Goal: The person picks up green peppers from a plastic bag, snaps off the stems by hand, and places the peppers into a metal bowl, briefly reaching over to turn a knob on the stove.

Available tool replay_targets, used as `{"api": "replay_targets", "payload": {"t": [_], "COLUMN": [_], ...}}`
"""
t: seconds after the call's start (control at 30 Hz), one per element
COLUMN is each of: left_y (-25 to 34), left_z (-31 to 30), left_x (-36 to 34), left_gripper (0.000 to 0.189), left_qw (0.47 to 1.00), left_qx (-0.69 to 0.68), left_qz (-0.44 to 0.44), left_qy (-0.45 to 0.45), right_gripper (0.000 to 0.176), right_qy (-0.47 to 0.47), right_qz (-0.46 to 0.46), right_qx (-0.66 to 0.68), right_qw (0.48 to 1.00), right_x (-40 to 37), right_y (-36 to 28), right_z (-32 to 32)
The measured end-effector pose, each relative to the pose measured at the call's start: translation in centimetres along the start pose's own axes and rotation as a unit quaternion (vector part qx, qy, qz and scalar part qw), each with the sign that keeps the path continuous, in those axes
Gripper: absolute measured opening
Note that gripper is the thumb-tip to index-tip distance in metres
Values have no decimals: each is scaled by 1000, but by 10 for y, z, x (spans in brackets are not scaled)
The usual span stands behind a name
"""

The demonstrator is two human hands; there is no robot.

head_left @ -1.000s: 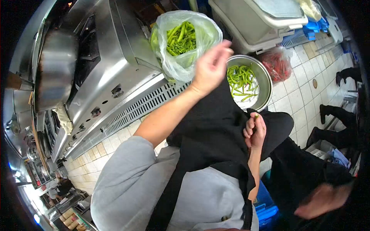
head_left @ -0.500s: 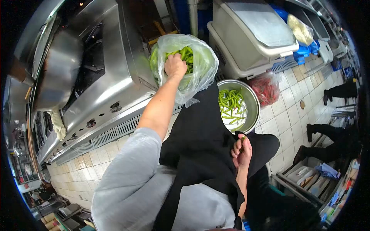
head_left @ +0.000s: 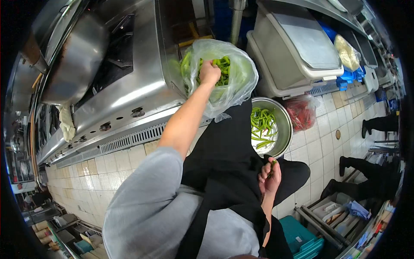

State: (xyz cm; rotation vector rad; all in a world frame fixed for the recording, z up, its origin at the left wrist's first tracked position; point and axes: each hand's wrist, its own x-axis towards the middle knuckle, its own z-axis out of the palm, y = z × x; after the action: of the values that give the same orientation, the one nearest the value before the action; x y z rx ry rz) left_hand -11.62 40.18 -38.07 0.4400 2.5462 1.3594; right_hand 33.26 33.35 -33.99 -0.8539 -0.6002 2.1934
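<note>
A clear plastic bag [head_left: 241,82] full of green peppers [head_left: 224,64] stands on the floor against the steel stove. My left hand [head_left: 210,71] reaches into its mouth, fingers curled down among the peppers. My right hand [head_left: 269,176] rests at my lap over the black apron, closed on a single green pepper [head_left: 273,163]. Just right of the bag sits a round metal bowl [head_left: 288,129] holding several green peppers.
A steel stove [head_left: 129,90] with a wok [head_left: 73,64] runs along the left. A grey lidded bin [head_left: 297,52] and a bag of red chillies [head_left: 302,113] stand behind the bowl. Another person's legs [head_left: 366,181] are at the right, and a teal crate [head_left: 302,239] sits below.
My left hand moved from open in the air beside the bag down into the bag, and now grips among the peppers. My right hand stayed at my lap with its pepper.
</note>
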Motion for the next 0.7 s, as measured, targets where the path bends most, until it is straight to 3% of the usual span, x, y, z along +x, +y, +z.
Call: {"api": "replay_targets", "payload": {"t": [0.03,0.1,0.13,0.2,0.23,0.33,0.4,0.47,0.53,0.6,0.67,0.7], "left_y": [2,-1,2,8,10,26,29,50,66,75,87,81], "left_z": [-4,-9,-19,-44,-50,-67,-64,-69,-57,-45,-49,-38], "left_x": [-3,-18,-30,-54,-67,-113,-151,-195,-241,-270,-281,-287], "left_gripper": [32,33,33,23,13,15,15,19,24,29,30,30], "left_qw": [1000,943,943,837,803,776,828,815,743,734,713,728], "left_qx": [2,-322,-320,-525,-571,-582,-532,-509,-552,-490,-388,-367], "left_qz": [-1,-69,-72,-148,-160,-230,-137,-122,-113,-112,-167,-135], "left_qy": [3,52,52,-52,-60,-73,-113,-248,-361,-456,-560,-563], "right_gripper": [30,31,31,29,29,32,26,26,26,28,33,37], "right_qy": [-2,14,15,8,4,-5,9,5,2,-3,2,-1], "right_qz": [3,11,14,16,19,21,15,9,8,1,5,5], "right_qx": [1,-20,-20,-45,-44,-80,-124,-124,-126,-110,-114,-109], "right_qw": [1000,1000,1000,999,999,997,992,992,992,994,994,994], "right_x": [2,0,-1,1,2,3,4,7,7,10,11,8], "right_y": [1,0,0,0,0,2,3,5,7,6,10,11], "right_z": [2,5,5,7,8,10,11,10,11,15,10,6]}}
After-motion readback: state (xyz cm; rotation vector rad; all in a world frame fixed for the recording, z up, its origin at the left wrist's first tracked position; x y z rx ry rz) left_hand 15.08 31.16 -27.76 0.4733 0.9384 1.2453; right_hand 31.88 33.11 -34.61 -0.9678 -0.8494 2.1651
